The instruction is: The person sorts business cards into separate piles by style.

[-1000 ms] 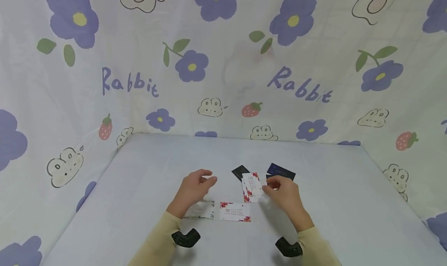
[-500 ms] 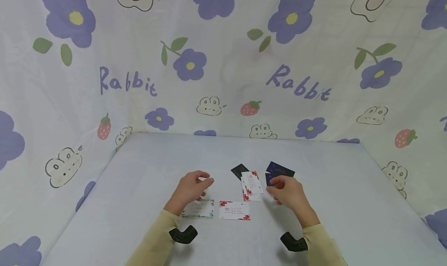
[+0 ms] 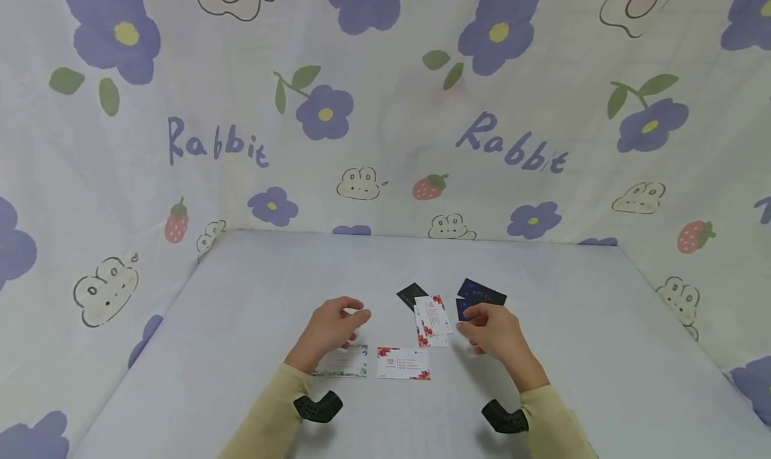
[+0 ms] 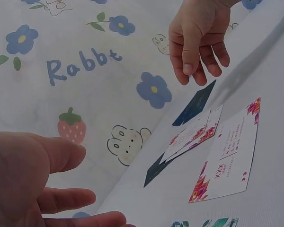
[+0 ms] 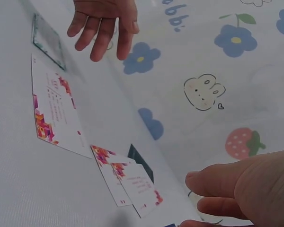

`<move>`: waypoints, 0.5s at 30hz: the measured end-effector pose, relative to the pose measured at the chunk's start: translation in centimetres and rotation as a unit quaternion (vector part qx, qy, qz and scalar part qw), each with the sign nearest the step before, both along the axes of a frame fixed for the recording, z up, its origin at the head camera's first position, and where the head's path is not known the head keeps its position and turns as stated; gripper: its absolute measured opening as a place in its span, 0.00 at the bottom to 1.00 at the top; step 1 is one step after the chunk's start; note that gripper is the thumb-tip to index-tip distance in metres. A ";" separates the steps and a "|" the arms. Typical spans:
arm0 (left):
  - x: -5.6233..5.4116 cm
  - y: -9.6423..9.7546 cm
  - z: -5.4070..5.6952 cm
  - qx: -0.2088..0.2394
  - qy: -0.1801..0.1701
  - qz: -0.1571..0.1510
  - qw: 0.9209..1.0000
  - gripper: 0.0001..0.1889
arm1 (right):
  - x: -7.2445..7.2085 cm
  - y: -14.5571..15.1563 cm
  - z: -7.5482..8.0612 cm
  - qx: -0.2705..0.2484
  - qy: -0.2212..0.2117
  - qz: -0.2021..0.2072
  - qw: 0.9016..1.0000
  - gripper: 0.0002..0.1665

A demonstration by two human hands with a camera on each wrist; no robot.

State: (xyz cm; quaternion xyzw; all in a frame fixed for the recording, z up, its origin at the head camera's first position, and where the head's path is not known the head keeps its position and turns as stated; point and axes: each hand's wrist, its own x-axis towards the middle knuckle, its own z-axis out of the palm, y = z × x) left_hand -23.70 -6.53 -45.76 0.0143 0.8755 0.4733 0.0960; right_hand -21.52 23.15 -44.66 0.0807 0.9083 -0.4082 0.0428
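Observation:
My left hand (image 3: pixel 329 328) hovers with relaxed fingers over a white card with a green leafy border (image 3: pixel 351 364), partly covering it in the head view. To the right of that card lies a white card with red corner patterns (image 3: pixel 403 364). Two more red-patterned cards (image 3: pixel 432 318) overlap each other, lying partly over a black card (image 3: pixel 411 294). My right hand (image 3: pixel 495 332) hangs with loosely bent fingers and nothing in them, close to two dark blue cards (image 3: pixel 482 292), one of them partly hidden behind its fingers. In the left wrist view the right hand (image 4: pixel 199 42) is above the cards.
The cards lie on a white table surface (image 3: pixel 271 265). Behind and at both sides hangs a white cloth (image 3: pixel 385 144) printed with purple flowers, strawberries and rabbits. A black wrist device (image 3: pixel 319 407) sits at the left sleeve, another black device (image 3: pixel 504 417) at the right.
My right hand has drawn slightly back and right from the overlapping red-patterned cards, showing more of the lower dark blue card. The left hand has stayed nearly still.

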 end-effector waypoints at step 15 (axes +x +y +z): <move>-5.1 8.9 -1.4 -0.041 0.015 -0.068 0.997 0.23 | -0.1 -1.6 -1.7 0.119 0.040 0.053 0.991 0.19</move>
